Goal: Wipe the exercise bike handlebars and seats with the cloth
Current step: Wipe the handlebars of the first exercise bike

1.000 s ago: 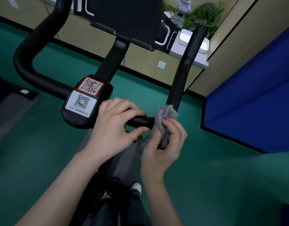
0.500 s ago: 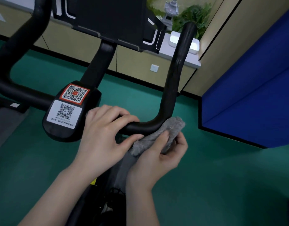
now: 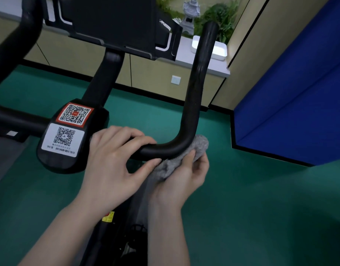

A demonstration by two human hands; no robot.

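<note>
While working the underside of the bend: bracing handlebar (image 3: 192, 104) with left hand (image 3: 115, 162), fingers curling over the bar, thumb beneath, probably steadying against the rub. Cupping from below with right hand (image 3: 184, 181), fingers clasping cloth (image 3: 169, 166), pressing it up against the bend, just beyond left fingertips.
</note>
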